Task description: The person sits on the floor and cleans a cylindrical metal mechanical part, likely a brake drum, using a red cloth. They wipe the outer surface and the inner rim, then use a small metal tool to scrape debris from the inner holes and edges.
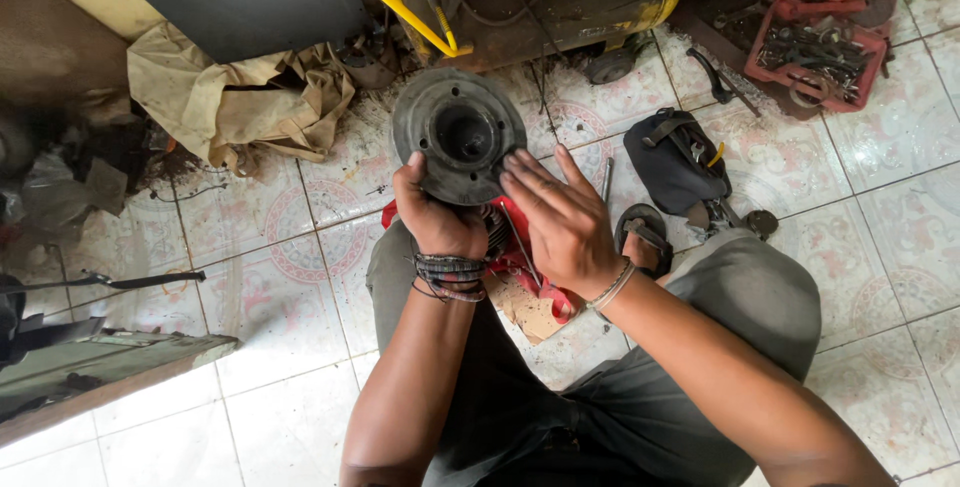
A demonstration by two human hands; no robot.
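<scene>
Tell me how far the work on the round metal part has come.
Done: the disc is off any machine, bolt holes empty. In hand: the left hand holds it from below, and the right hand lies flat on its rim, above a red part. Left: nothing bolted on it yet; tools sit in the red tray.

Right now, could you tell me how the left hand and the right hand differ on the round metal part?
The left hand grips the round metal disc from below, fingers curled; the right hand lies flat on its rim, fingers spread. The left wrist wears dark cords, the right a pale band. Both touch the disc.
</scene>
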